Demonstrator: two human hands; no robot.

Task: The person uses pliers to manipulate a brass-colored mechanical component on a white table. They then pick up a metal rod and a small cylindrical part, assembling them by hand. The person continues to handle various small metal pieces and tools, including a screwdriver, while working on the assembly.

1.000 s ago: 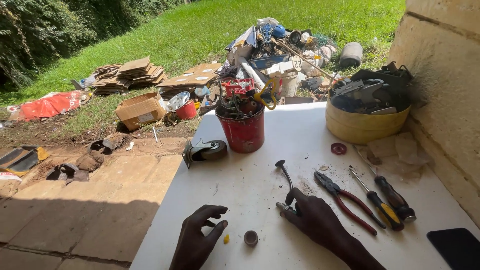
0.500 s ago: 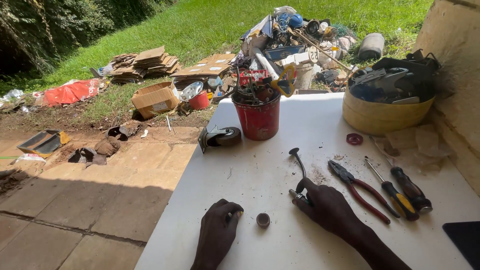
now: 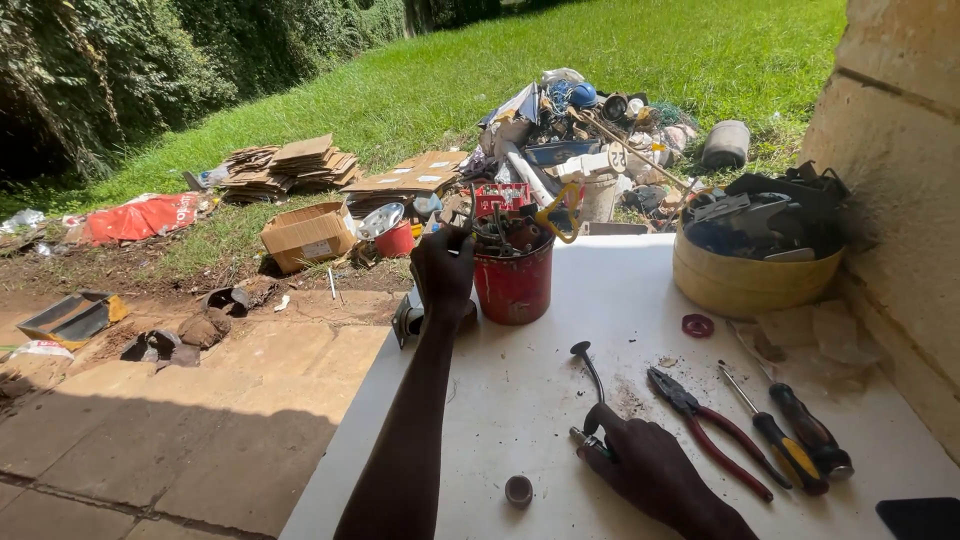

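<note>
The thin metal rod [image 3: 590, 385] lies on the white table [image 3: 520, 420], long axis running away from me, knobbed end far. My right hand [image 3: 640, 465] is closed over its near end; my left hand [image 3: 443, 268] pinches something small, unclear what, at the red bucket [image 3: 513, 285]. Pliers [image 3: 705, 428] lie just right.

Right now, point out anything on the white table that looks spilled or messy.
A patch of dark grit lies scattered on the white table beside the red-handled pliers, close to the right hand. Crumpled brownish paper sits by the wall.
</note>
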